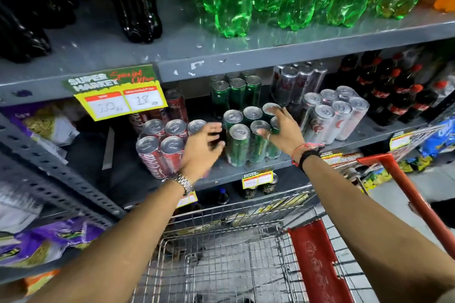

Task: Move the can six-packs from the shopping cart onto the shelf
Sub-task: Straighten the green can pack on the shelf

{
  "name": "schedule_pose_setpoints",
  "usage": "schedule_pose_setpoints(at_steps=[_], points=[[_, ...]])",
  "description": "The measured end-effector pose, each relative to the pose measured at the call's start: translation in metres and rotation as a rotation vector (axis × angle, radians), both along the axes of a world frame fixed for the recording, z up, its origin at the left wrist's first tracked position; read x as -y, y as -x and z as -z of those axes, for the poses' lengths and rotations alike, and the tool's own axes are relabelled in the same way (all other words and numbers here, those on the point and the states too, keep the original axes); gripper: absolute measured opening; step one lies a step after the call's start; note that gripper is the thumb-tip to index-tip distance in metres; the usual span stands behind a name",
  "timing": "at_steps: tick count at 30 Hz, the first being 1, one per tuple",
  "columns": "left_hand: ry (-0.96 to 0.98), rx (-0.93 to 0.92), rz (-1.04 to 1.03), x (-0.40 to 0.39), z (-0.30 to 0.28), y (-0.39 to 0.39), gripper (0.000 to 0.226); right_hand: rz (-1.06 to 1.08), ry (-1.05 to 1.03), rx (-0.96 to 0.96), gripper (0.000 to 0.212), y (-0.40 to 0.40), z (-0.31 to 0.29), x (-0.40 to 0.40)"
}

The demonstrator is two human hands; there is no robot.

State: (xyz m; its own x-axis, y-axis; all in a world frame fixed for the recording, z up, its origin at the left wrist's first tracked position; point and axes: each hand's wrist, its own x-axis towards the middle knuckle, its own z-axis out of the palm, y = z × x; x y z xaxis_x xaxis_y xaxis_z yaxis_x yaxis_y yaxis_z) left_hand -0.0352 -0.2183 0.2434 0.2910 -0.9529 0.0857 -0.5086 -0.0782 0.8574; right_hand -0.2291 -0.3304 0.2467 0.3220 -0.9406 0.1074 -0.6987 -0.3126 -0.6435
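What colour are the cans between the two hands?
Dark green cans with silver tops, seen in the head view.

Bright overhead light glares off the grey upper shelf and the Sprite bottles on it; beneath that shelf shadow deepens. Edges bow; the left hand blurs.

**Both arms stretched forward, hands spread**

The left hand reaches far, fingers loosely curled and parted, a metal watch at the wrist. The right hand lies farther right, fingers splayed, a ring showing, bands round the wrist.
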Motion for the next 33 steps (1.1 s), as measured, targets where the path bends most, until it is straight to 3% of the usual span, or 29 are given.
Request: schedule_pose_setpoints(at_steps=[3,6,9,11,17,24,33], points=[[0.114,0.143,-0.033,-0.022,-0.017,-0.040,0.032,-0.008,-0.004,0.112,0.042,-0.033,-0.018,-0.022],[0.078,0.362,-0.169,-0.042,-0.026,-0.083,0.033,-0.023,-0.197,0.242,0.042,-0.074,-0.025,-0.047],[-0.017,0.422,-0.237,-0.055,-0.019,-0.117,0.029,-0.082,-0.244,0.119,0.045,-0.107,-0.012,-0.067],[-0.060,0.357,-0.203,-0.060,-0.008,-0.138,0.029,-0.107,-0.298,0.065,0.046,-0.123,-0.006,-0.082],[-0.161,-0.080,0.035,-0.071,0.006,-0.146,0.034,-0.002,-0.300,0.067,0.057,-0.146,-0.002,-0.103],[-0.036,-0.069,-0.134,-0.092,0.017,-0.141,0.034,0.013,-0.212,0.012,0.054,-0.155,-0.002,-0.106],[-0.024,-0.029,-0.243,-0.111,0.016,-0.136,0.031,-0.040,-0.236,0.041,0.048,-0.170,0.001,-0.113]])
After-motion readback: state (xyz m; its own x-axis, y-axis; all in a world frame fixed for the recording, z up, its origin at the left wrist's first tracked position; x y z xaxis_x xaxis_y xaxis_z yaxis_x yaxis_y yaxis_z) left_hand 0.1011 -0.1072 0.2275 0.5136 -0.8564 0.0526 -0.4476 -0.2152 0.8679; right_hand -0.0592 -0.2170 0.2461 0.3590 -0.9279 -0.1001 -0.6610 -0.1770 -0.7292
